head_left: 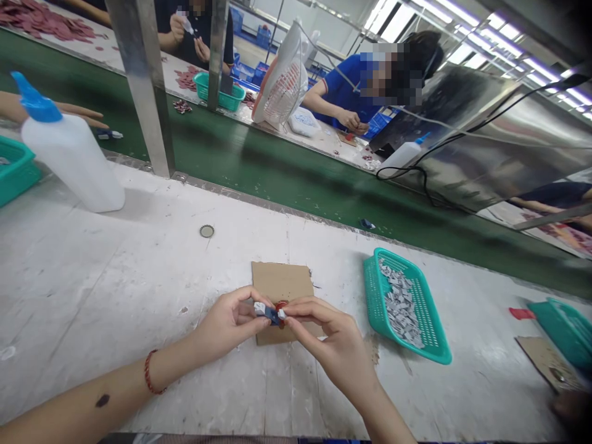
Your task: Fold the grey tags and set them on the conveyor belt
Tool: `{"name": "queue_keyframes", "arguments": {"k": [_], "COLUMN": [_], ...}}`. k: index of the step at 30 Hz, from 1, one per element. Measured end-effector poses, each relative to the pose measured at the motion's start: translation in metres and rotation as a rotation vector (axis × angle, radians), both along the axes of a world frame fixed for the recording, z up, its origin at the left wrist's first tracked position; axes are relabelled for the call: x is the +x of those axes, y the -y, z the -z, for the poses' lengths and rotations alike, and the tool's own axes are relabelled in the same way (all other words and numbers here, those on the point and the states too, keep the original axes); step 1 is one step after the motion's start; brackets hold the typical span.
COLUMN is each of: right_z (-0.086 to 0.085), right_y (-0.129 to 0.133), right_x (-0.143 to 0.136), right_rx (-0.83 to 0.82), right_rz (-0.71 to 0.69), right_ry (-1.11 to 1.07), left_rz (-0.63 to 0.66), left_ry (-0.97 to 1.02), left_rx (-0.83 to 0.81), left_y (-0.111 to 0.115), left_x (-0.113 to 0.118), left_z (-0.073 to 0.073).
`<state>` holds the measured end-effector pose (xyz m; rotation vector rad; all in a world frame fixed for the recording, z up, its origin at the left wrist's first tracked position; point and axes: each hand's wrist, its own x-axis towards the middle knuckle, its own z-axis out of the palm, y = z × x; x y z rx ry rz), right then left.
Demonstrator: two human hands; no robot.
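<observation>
Above a brown cardboard piece (282,280) on the white table, my two hands meet. My left hand (231,317) pinches a small dark blue part (272,315) with a pale grey block (259,308) at its left end. Between thumb and fingers, my right hand (324,324) holds a small white piece (282,314) against the right end of the blue part. A red round object (280,305) shows just behind the fingertips, partly hidden by them.
A green basket (437,339) of small grey pieces stands right of my hands. A metal bottle cap (206,231) and a white bottle (74,160) are at the left. Beyond the green belt (259,166), people work at another table.
</observation>
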<state>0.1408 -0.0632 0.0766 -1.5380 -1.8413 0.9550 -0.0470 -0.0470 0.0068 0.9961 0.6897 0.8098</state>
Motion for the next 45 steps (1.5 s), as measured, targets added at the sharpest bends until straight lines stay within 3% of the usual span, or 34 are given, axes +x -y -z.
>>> {"name": "queue_keyframes", "arguments": {"k": [10,23,27,34,39,45], "right_z": [0.003,-0.005,-0.009,0.002,0.004,0.008], "right_y": [-0.001,0.003,0.003,0.007,0.014,0.021], "right_x": [-0.009,-0.008,-0.007,-0.016,-0.025,-0.028], "right_rx": [0.015,-0.004,-0.134,-0.536,-0.545,-0.52], "right_rz": [-0.051,-0.162,-0.108,0.056,0.074,0.06], "right_ry": [0.021,0.075,-0.091,-0.691,-0.811,-0.864], "left_rz": [-0.007,-0.044,-0.036,-0.008,-0.025,0.083], "left_ry": [0.029,-0.087,-0.031,0.175,0.151,0.089], "left_rx": [-0.005,0.061,0.061,-0.121,-0.149,-0.163], "left_y": [0.0,0.003,0.005,0.014,0.014,0.013], "left_x": [0.001,-0.001,0.0,0.001,0.002,0.006], "left_z": [0.005,0.0,-0.004,-0.02,-0.026,-0.034]}}
